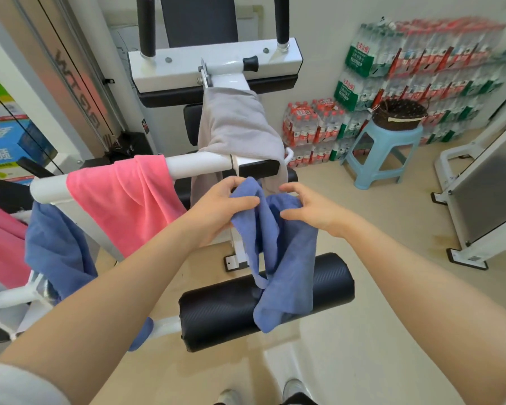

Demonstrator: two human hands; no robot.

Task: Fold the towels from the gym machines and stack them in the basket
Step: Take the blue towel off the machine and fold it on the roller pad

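Blue towel (284, 252) hangs bunched at frame centre, its lower end draped over a black foam roller (222, 308) at 6 o'clock. Head view only. Left hand (219, 209) pinches the towel's upper left edge, thumb on top, fingers curled under the cloth. Right hand (307, 206) sits at the towel's upper right with fingers spread and loosely bent, thumb against the fabric; whether it truly grips cannot be told.

Pink towel (123, 200) draped over a white machine bar (193, 165) at 9 o'clock. Grey towel (240, 133) hangs from the machine frame at 12 o'clock, just behind the hands. Second blue towel (56, 249) hangs lower left, at 8 o'clock, beside another pink cloth (0, 241) at the frame edge.

Dark woven basket (399, 115) sits on a light blue plastic stool (377, 159) at 2 o'clock, well apart from the hands. Shrink-wrapped water bottle packs (421, 68) stacked against the wall behind it. Beige floor (362, 331); shoe tips at 6 o'clock.
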